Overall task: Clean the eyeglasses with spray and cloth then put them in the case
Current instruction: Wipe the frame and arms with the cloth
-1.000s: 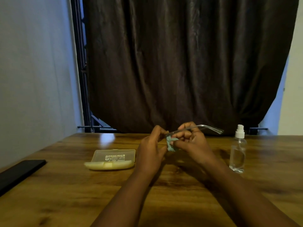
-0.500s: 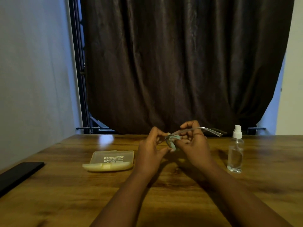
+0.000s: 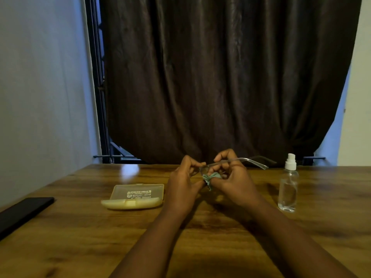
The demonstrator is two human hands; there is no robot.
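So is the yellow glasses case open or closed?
Open. The glasses case lies on the wooden table with its clear lid flipped back flat, printed label showing.

Head camera looks forward and down, near the table

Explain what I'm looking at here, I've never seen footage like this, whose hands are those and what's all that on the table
There is no machine here. The picture comes from a camera worn on a person's head, looking down at their own hands above a wooden table. The left hand holds a pair of eyeglasses by the frame, and the right hand pinches a small greenish cloth against them. On the table lie a closed yellowish case to the left, a clear spray bottle standing upright to the right, and a flat black object at the far left edge.
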